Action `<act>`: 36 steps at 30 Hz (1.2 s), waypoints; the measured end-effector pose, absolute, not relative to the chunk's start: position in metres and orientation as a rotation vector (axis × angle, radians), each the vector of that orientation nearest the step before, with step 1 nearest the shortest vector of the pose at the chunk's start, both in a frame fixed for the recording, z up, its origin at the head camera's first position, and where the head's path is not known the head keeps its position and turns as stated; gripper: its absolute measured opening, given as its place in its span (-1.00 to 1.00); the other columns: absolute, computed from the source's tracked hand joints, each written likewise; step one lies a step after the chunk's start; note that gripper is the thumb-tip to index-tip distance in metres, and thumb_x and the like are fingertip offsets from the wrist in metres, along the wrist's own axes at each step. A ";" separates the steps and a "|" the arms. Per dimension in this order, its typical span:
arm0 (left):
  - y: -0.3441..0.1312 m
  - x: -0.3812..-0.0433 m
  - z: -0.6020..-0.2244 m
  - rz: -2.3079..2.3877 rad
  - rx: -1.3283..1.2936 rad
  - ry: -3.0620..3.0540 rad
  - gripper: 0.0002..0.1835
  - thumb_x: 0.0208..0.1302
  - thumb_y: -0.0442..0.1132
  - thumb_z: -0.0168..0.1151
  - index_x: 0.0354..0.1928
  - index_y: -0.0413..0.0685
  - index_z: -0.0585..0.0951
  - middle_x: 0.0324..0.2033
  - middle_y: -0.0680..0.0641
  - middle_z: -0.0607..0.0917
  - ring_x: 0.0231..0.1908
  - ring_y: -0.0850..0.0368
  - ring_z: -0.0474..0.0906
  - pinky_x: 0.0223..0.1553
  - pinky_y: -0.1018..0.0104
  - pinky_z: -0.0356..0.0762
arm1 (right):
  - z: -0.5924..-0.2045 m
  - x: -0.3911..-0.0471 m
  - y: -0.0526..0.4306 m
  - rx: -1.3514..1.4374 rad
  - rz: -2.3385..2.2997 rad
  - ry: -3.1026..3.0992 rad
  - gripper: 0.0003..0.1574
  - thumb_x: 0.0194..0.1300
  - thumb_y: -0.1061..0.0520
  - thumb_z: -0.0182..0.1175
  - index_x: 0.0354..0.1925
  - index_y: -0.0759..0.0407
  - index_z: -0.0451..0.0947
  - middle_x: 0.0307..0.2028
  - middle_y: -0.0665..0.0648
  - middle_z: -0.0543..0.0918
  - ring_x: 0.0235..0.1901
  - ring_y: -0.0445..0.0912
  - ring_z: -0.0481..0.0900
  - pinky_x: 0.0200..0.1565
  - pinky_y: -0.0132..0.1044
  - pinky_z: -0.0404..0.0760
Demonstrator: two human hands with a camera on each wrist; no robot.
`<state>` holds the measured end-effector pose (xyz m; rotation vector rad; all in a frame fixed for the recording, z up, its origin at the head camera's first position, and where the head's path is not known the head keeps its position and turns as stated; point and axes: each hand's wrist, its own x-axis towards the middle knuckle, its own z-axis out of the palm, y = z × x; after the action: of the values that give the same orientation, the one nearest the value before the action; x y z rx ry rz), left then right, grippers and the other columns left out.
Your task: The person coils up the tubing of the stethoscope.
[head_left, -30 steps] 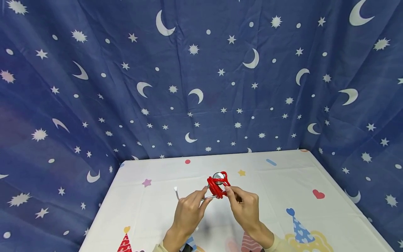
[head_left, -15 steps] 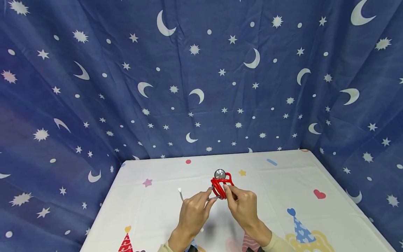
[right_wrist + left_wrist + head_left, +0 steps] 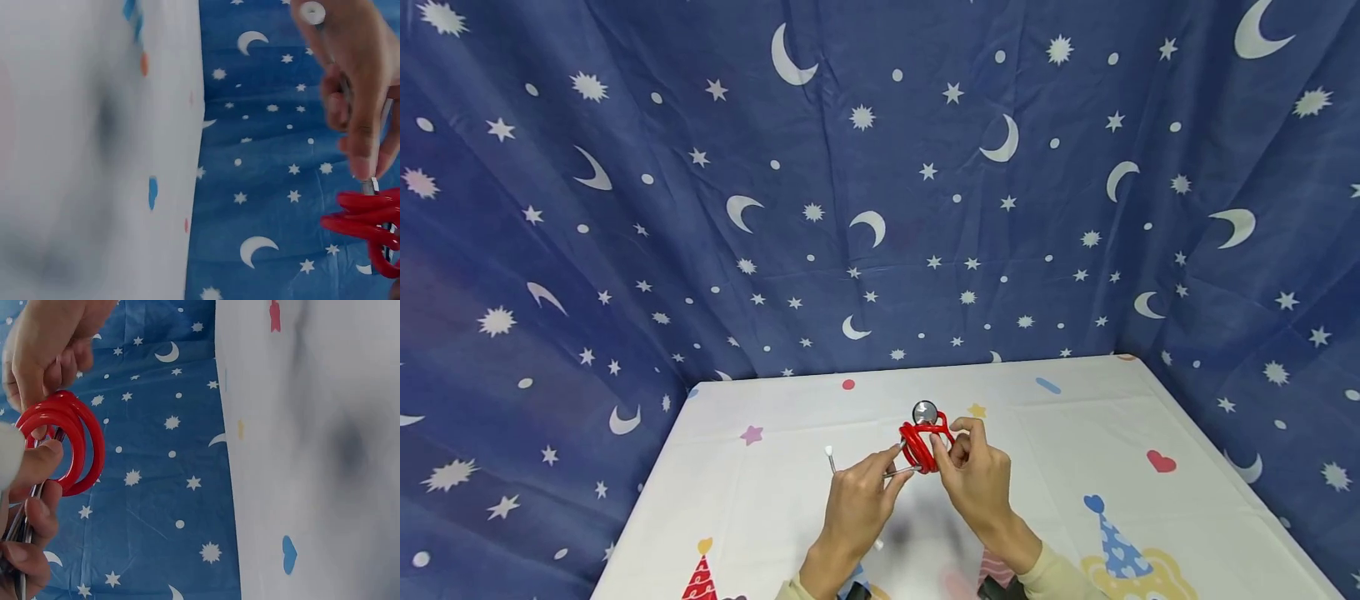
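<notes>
In the head view a stethoscope with red tubing [image 3: 916, 447] wound into a coil is held up above the table. Its round metal chest piece [image 3: 925, 412] sticks out at the top of the coil. My left hand [image 3: 856, 507] grips the metal ear tubes beside the coil, also visible in the left wrist view as thin metal tubes [image 3: 29, 522] between the fingers. White ear tips [image 3: 829, 451] show on either side of that hand. The thumb and fingers of my right hand [image 3: 983, 479] pinch the coil's right side; its fingertips are partly hidden.
Beneath the hands lies a table with a white printed cloth [image 3: 775, 492], patterned with party hats, hearts and stars. A blue curtain [image 3: 910, 333] with moons and stars hangs behind it and along both sides.
Both hands and the stethoscope have shifted slightly right. The chest piece stands further clear of the coil than a second ago. My right fingers have lifted and changed their hold on the tubing.
</notes>
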<state>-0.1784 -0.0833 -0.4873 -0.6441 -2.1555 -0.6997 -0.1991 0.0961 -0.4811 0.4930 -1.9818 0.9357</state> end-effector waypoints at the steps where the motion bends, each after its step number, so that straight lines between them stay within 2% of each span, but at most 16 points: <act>1: -0.084 -0.179 -0.488 -0.712 -0.635 -2.162 -0.59 -0.08 -0.21 0.59 -0.14 -0.17 0.72 -0.54 0.09 0.71 -0.62 0.42 0.47 -0.57 0.67 0.39 | -0.481 -0.200 0.097 0.481 0.956 -1.998 -0.60 0.02 0.27 0.46 -0.25 0.28 0.44 -0.73 -0.08 0.39 -0.70 -0.39 0.21 -0.64 -0.62 0.19; 3: -0.086 -0.179 -0.489 -0.742 -0.622 -2.176 -0.59 -0.11 -0.21 0.60 -0.15 -0.14 0.72 -0.57 0.11 0.69 -0.64 0.42 0.41 -0.59 0.69 0.32 | -0.481 -0.200 0.100 0.478 1.014 -2.034 -0.59 0.02 0.26 0.46 -0.19 0.26 0.48 -0.61 -0.03 0.43 -0.62 -0.33 0.27 -0.60 -0.57 0.24; 8: -0.092 -0.182 -0.492 -0.806 -0.611 -2.237 -0.59 -0.11 -0.18 0.60 -0.15 -0.07 0.71 -0.56 0.16 0.65 -0.61 0.44 0.41 -0.53 0.69 0.33 | -0.478 -0.203 0.109 0.460 1.415 -2.220 -0.59 0.21 0.20 0.36 0.02 0.09 0.50 -0.11 0.05 0.65 -0.25 -0.14 0.66 -0.38 -0.44 0.63; 11: -0.094 -0.184 -0.495 -0.831 -0.607 -2.269 -0.60 -0.09 -0.17 0.58 -0.15 -0.04 0.70 -0.56 0.18 0.63 -0.59 0.44 0.41 -0.52 0.69 0.32 | -0.477 -0.206 0.114 0.385 1.734 -2.315 -0.55 0.28 0.17 0.32 0.11 0.00 0.45 0.04 0.10 0.65 -0.12 -0.05 0.72 -0.23 -0.36 0.70; 14: -0.096 -0.186 -0.497 -0.874 -0.618 -2.302 -0.61 -0.06 -0.17 0.57 -0.13 -0.03 0.69 -0.55 0.20 0.60 -0.58 0.41 0.44 -0.50 0.67 0.33 | -0.477 -0.208 0.117 0.313 1.928 -2.361 -0.52 0.30 0.16 0.29 0.16 0.04 0.44 0.06 0.20 0.66 -0.09 -0.02 0.73 -0.17 -0.32 0.71; 16: -0.096 -0.188 -0.498 -0.918 -0.629 -2.343 -0.61 -0.02 -0.16 0.54 -0.10 -0.03 0.68 -0.54 0.21 0.61 -0.54 0.41 0.50 -0.46 0.63 0.42 | -0.478 -0.210 0.118 0.288 1.989 -2.370 -0.53 0.32 0.17 0.27 0.17 0.08 0.44 0.03 0.23 0.67 -0.11 -0.02 0.74 -0.17 -0.29 0.72; 22: -0.101 -0.196 -0.500 -0.990 -0.609 -2.520 -0.59 0.05 -0.20 0.51 -0.02 -0.02 0.65 -0.45 0.15 0.68 -0.38 0.34 0.63 -0.29 0.36 0.63 | -0.484 -0.215 0.118 0.242 2.075 -2.345 -0.60 0.32 0.19 0.27 0.11 0.15 0.49 -0.01 0.27 0.66 -0.16 -0.02 0.73 -0.20 -0.30 0.72; 30: -0.104 -0.208 -0.513 -0.920 -0.497 -2.602 -0.66 0.00 -0.20 0.54 -0.13 0.01 0.70 -0.39 0.09 0.77 -0.33 0.25 0.68 -0.25 0.21 0.59 | -0.501 -0.228 0.116 0.115 2.172 -2.328 -0.58 0.30 0.21 0.27 0.11 0.21 0.49 -0.02 0.27 0.64 -0.18 -0.03 0.71 -0.22 -0.26 0.72; 36: -0.104 -0.221 -0.523 -0.938 -0.448 -2.675 -0.67 -0.03 -0.22 0.55 -0.17 0.03 0.70 -0.41 0.10 0.77 -0.36 0.26 0.63 -0.28 0.25 0.52 | -0.516 -0.241 0.113 0.033 2.210 -2.354 -0.54 0.25 0.25 0.27 0.13 0.22 0.48 -0.01 0.25 0.60 -0.14 -0.06 0.67 -0.18 -0.26 0.69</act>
<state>-0.2213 -0.1041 -0.5227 -0.4483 -2.6751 -0.9376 -0.2407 0.1132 -0.5160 0.0330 -2.3537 2.2095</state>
